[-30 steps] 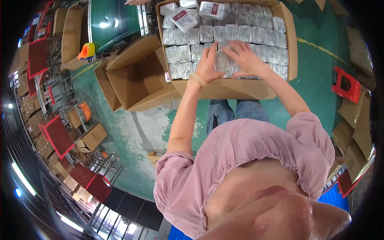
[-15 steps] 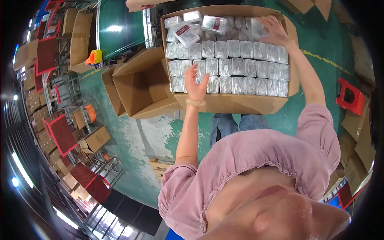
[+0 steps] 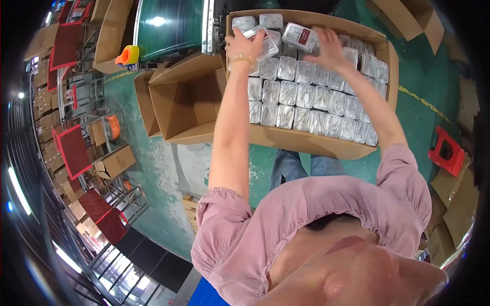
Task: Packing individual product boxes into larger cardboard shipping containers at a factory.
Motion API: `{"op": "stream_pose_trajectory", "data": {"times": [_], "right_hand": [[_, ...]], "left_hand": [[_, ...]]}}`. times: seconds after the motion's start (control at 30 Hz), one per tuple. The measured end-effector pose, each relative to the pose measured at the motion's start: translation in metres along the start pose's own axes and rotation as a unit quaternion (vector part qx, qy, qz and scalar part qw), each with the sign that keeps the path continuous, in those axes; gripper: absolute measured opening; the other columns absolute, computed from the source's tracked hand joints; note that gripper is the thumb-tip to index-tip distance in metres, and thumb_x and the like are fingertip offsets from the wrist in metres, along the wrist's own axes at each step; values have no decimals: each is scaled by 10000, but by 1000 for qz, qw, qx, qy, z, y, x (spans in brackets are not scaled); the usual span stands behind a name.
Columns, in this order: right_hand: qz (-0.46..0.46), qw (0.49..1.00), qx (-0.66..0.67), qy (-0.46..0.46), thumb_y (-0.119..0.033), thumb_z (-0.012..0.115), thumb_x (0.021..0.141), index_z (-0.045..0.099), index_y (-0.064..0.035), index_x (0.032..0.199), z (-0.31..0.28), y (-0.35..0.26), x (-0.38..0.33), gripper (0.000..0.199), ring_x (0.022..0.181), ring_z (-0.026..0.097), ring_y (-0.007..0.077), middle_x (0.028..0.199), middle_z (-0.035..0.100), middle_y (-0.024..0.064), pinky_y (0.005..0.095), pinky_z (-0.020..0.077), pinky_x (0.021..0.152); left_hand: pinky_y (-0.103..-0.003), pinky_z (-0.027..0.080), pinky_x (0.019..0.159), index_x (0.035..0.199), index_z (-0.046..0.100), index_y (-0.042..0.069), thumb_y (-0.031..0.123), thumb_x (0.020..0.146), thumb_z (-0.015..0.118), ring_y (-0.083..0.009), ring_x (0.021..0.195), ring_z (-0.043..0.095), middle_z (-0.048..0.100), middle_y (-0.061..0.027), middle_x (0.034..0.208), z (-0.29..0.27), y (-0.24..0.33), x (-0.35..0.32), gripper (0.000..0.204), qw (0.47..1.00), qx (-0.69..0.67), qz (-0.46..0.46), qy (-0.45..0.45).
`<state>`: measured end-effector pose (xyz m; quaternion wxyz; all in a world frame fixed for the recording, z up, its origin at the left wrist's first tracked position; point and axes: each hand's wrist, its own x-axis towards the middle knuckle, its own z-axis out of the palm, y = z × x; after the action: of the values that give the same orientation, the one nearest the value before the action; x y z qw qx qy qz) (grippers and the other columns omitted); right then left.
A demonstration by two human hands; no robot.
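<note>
A large open carton (image 3: pixel 306 133) in front of me holds rows of clear plastic boxes (image 3: pixel 304 96) standing packed on edge. More boxes lie loose along its far side. My left hand (image 3: pixel 244 50) is at the far left corner, its fingers curled round a tilted clear plastic box (image 3: pixel 270 47) with a dark red and white label. Right of it lies a labelled clear plastic box (image 3: pixel 299 36), face up and slanted. My right hand (image 3: pixel 331 50) has its thumb and fingers about that box's right end.
An empty-looking brown carton (image 3: pixel 186 102) lies open on the left. Beyond it runs a green conveyor belt (image 3: pixel 168 30) with a metal edge, and an orange-yellow tape dispenser (image 3: pixel 127 56) beside it. A red plastic stool (image 3: pixel 445 152) stands on the right, near flattened cardboard (image 3: pixel 459 204).
My left hand has gone from above the near rows to the far left corner and taken hold of a box. My right hand has shifted left along the far side to the slanted labelled box.
</note>
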<state>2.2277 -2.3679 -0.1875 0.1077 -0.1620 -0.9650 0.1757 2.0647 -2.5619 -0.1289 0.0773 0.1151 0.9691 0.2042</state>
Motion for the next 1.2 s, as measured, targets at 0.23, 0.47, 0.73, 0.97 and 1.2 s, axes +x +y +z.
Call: {"op": "stream_pose_trajectory", "data": {"times": [0.23,0.47,0.73,0.97,1.2], "right_hand": [[126,974,189,-3,-377,685,734,400,-54,1286,18,-7,14,700,1155,447,332,1273,455,154,389,389,960],[265,806,525,65,-412,586,806,428,-37,1261,-39,30,-16,610,1106,499,318,1237,495,139,418,440,907],[297,724,622,30,-443,495,855,419,-42,1265,-64,51,-41,579,1120,485,323,1244,488,131,471,442,896],[-74,953,-118,-270,-463,612,757,333,-62,1331,-54,56,-15,754,1174,435,364,1264,459,159,507,208,1048],[17,955,-67,-289,-383,679,717,170,-61,1400,-20,16,18,911,1218,389,350,1293,420,195,451,316,1011]], "left_hand": [[-440,421,904,1307,352,1,684,665,557,-417,1134,475,419,-271,1280,-8,29,35,960,950,166,36,-262],[-347,471,858,1295,342,20,111,640,735,-264,1043,557,477,-130,1212,-36,-15,-15,769,867,-454,98,-182],[-323,465,892,1315,313,60,-121,539,678,-215,1065,523,448,-91,1197,-28,-12,-45,877,745,-613,141,-222],[-342,433,933,1313,329,71,-141,537,648,-220,1116,479,430,-82,1223,-28,-3,-48,865,764,-615,116,-158],[-339,445,904,1317,302,91,-114,546,652,-218,1079,501,448,-97,1200,-32,-52,-56,872,812,-549,153,-126]]}}
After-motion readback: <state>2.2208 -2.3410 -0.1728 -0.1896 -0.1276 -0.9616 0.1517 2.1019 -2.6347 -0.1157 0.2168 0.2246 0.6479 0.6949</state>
